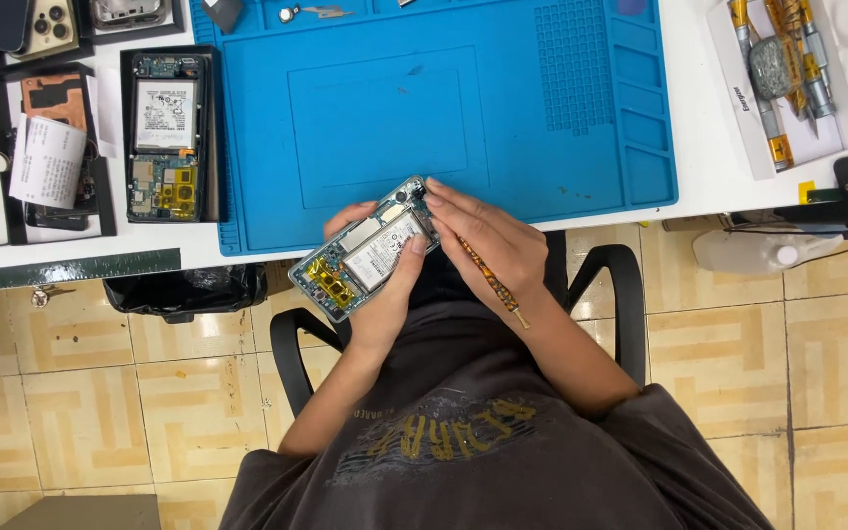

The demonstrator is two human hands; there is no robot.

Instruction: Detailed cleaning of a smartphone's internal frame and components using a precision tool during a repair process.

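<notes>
Head camera, the only view: an opened phone (365,250) was held just off the near edge of the white table (709,182), above the person's lap and partly over the front rim of the blue work mat (561,98). Its back cover was already off, so the pale battery, the yellow flex parts at the lower end and the boards at the upper end lay bare. As far as could be seen, the battery and the boards were still seated in the frame, and no loose parts from it showed on the mat.

The left hand (385,285) cradled the phone from below, fingers closed around its edge and thumb pressed on the battery. The right hand (488,236) had its fingertips down on the phone's upper end, near the camera corner. It also kept a thin screwdriver (493,285) with an orange patterned handle tucked under the palm, tip pointing back towards the body rather than at the phone. Whether any screws had come out could not be told.

Left of the mat, a second opened phone (164,132) lay in a black tray, with a curled paper slip (48,162) beside it. A white box of tools (782,79) sat at the far right of the table, well apart from both hands.
</notes>
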